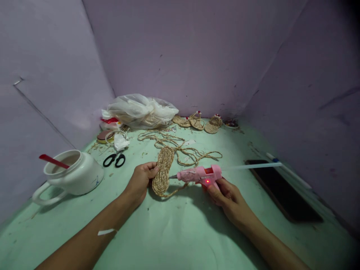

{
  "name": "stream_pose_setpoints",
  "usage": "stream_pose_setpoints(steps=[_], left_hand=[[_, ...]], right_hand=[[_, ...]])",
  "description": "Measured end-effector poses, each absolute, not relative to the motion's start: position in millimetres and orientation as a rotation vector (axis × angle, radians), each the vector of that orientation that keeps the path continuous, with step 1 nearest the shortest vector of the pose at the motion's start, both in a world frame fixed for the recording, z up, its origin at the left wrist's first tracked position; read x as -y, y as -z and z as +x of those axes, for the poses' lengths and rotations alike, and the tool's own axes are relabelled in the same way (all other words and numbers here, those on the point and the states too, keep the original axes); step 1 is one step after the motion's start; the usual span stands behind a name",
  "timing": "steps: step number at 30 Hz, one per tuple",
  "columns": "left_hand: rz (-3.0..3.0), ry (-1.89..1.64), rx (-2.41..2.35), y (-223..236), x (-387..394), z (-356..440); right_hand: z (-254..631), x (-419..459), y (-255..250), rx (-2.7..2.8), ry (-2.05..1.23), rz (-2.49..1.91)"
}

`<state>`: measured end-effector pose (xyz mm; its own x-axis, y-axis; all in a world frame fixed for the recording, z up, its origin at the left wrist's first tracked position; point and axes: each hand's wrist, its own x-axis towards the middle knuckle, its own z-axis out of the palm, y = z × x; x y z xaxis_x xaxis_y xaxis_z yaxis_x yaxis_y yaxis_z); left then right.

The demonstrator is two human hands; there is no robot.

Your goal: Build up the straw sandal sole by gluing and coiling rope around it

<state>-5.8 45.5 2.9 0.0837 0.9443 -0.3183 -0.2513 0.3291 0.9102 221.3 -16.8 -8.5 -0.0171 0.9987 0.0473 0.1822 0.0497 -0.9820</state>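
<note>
My left hand (143, 180) pinches the left edge of a coiled rope sole (163, 170), long and oval, between thumb and fingers. In my right hand (229, 197) is a pink glue gun (199, 175), its red light on. The gun's nozzle points left and meets, or nearly meets, the sole's right edge. A clear glue stick (253, 165) juts out of the gun's back. From the sole's lower end a rope tail runs to the right, partly behind the gun. More loose braided rope (194, 153) lies in loops beyond the sole.
A white mug (75, 178) with a red stick stands at left, near black-handled scissors (114, 160). Small woven sandals (213, 124) sit at the back beside a knotted plastic bag (140, 110). A dark phone (284, 191) lies at right. Walls enclose the green tabletop (168, 240).
</note>
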Motion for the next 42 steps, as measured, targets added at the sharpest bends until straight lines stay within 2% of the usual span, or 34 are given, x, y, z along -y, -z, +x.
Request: stream_pose_setpoints(steps=[42], left_hand=[[0.847,-0.967,-1.117,-5.3,-43.5,-5.1]], right_hand=[[221.2,16.9,6.0,1.281,-1.017,-1.309]])
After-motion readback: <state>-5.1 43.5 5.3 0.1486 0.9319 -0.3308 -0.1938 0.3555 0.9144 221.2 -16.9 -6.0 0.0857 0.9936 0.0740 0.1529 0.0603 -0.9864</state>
